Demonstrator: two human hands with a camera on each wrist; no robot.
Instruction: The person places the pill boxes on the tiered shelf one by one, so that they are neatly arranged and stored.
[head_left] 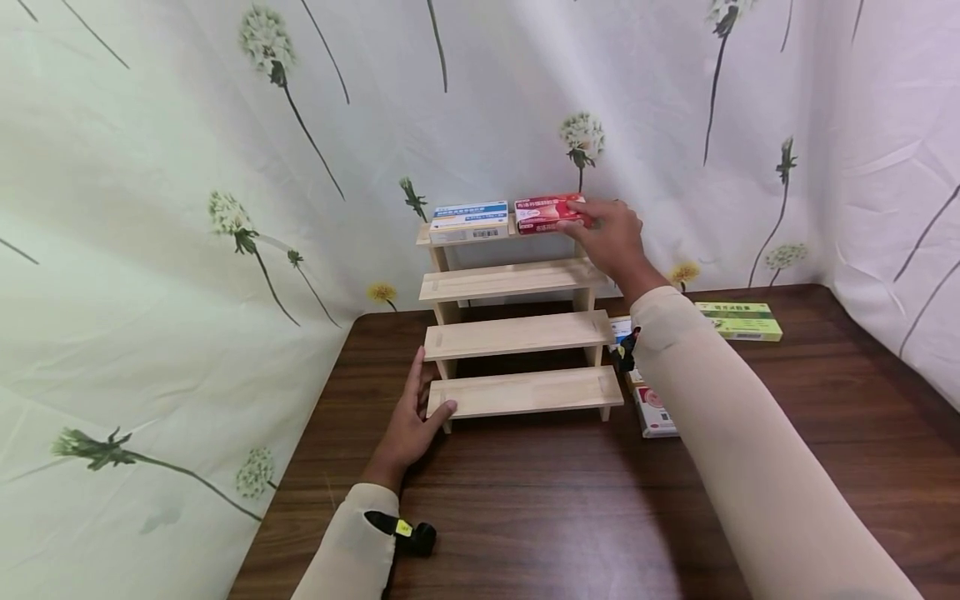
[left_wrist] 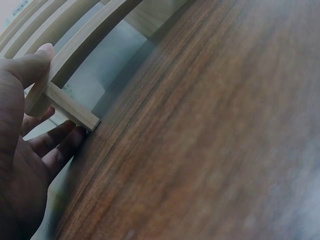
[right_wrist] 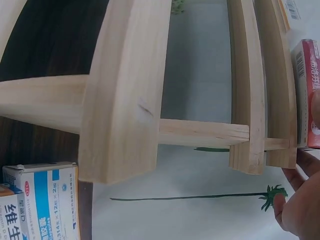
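A wooden stepped rack (head_left: 521, 336) stands on the table. My left hand (head_left: 408, 425) holds the left end of its lowest step, thumb on top; in the left wrist view the fingers (left_wrist: 64, 145) reach round behind the leg. At the top step, my right hand (head_left: 611, 237) pinches the right end of a red medicine box (head_left: 543, 215). That box lies flat along the step, its printed front towards me. To its left, on the same step, lies a blue-and-white medicine box (head_left: 470, 222). The right wrist view shows the red box (right_wrist: 306, 95) at the edge, partly behind the fingers.
Right of the rack, a green medicine box (head_left: 738, 322) lies on the brown table (head_left: 525, 508). A white-and-red box (head_left: 654, 410) and a blue-striped box (right_wrist: 47, 202) are near the rack's right side, partly hidden by my sleeve in the head view. A flower-printed curtain (head_left: 480, 108) hangs close behind.
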